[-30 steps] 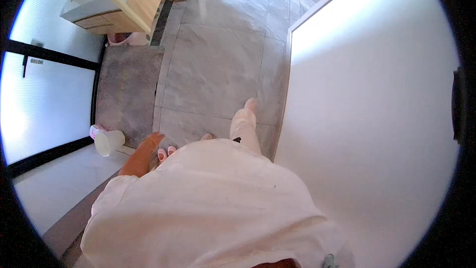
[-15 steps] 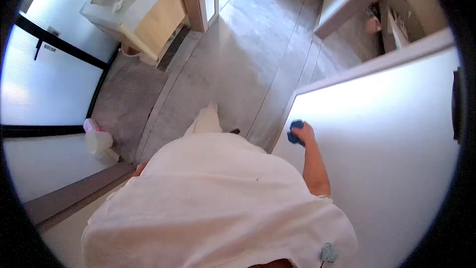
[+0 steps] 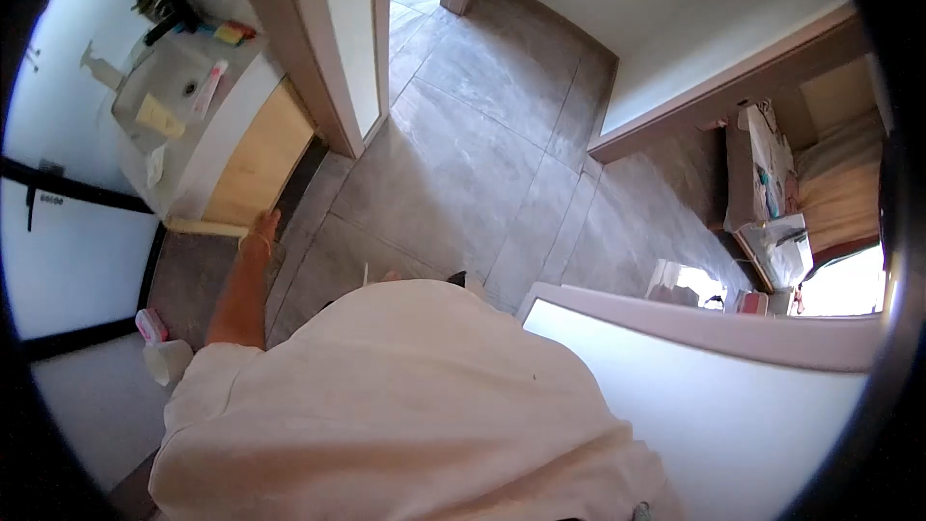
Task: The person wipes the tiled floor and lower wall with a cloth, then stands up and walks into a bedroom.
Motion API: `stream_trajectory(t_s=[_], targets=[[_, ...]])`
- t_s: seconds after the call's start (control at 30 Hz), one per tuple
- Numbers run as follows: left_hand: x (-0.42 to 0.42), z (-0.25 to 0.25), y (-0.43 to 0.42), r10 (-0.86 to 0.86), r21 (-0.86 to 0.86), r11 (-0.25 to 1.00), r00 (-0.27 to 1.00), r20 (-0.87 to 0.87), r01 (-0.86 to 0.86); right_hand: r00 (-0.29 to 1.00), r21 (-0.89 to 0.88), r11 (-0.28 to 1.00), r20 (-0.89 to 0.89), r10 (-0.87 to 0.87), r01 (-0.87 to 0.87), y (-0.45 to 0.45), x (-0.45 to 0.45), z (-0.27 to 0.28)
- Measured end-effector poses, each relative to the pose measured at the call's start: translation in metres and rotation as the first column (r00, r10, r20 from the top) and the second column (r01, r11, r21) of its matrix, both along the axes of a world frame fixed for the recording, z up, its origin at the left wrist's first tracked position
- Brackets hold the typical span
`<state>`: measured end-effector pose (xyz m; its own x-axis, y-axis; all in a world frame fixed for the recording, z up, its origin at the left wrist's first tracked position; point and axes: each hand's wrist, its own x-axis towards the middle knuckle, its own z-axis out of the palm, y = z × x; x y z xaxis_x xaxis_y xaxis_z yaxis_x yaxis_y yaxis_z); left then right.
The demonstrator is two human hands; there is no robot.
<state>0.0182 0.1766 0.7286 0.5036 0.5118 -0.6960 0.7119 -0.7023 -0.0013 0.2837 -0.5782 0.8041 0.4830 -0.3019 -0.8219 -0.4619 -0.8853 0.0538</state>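
My left hand [image 3: 261, 226] is held out in front of the wooden cabinet [image 3: 253, 156] under the sink, on its lower side. It holds nothing that I can see, and its fingers look loosely stretched. A thin band circles the wrist. My right hand is out of view, hidden below the pale shirt [image 3: 405, 396] or past the frame. The dark blue cloth cannot be seen now. On my right stands the white door panel [image 3: 694, 415].
The sink counter [image 3: 217, 135] carries a pale yellow tube [image 3: 159, 117] and a pink-and-white tube [image 3: 209, 87]. A white container [image 3: 168, 362] and a pink pack [image 3: 151, 325] sit at left. Grey tiled floor [image 3: 463, 164] leads to a doorway. A cluttered room [image 3: 781, 183] shows at right.
My view has shifted forward along the floor. My right hand with the dark blue cloth has left view. My left arm has come out toward the sink cabinet.
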Motion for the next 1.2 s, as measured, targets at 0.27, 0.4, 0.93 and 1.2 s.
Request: stream_trajectory(t_s=[0.27,0.4,0.93,1.2], targets=[[0.183,-0.009,0.073,0.361,-0.174,0.926,0.919,0.157,-0.334,0.999,0.053,0.998,-0.036,-0.014,0.016,0.078,0.203,-0.036],[0.189,-0.021,0.019,0.395,-0.35,0.849,0.916,-0.074,-0.395,0.982,0.055,0.983,0.083,0.172,-0.176,0.167,0.378,-0.033],[0.544,-0.03,0.179,0.922,-0.908,0.283,0.35,0.169,-0.308,0.96,0.609,0.774,0.07,-0.272,0.175,0.59,0.704,-0.018],[0.706,0.015,0.23,0.887,-0.68,0.37,0.458,0.056,-0.633,0.951,0.29,0.905,-0.103,-0.292,0.31,0.697,0.858,-0.01]])
